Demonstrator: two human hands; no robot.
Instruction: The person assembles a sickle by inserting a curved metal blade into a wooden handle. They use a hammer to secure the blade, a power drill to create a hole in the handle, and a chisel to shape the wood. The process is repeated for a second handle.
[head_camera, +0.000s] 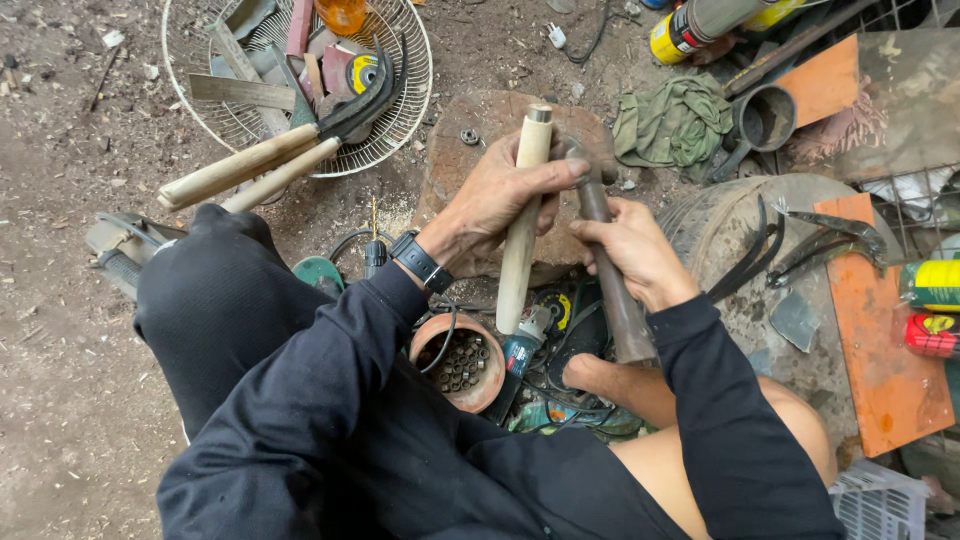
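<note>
The left hand (500, 195) grips a pale wooden handle (522, 230); at its three o'clock, the right hand (632, 250) clasps what looks like a hammer (610, 280).

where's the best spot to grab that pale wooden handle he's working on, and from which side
Grip the pale wooden handle around its upper half, from the left, as the left hand does now. It stands nearly upright on the stone block, its lower half is bare, and the right hand with the dark hammer crowds the right side.
</note>
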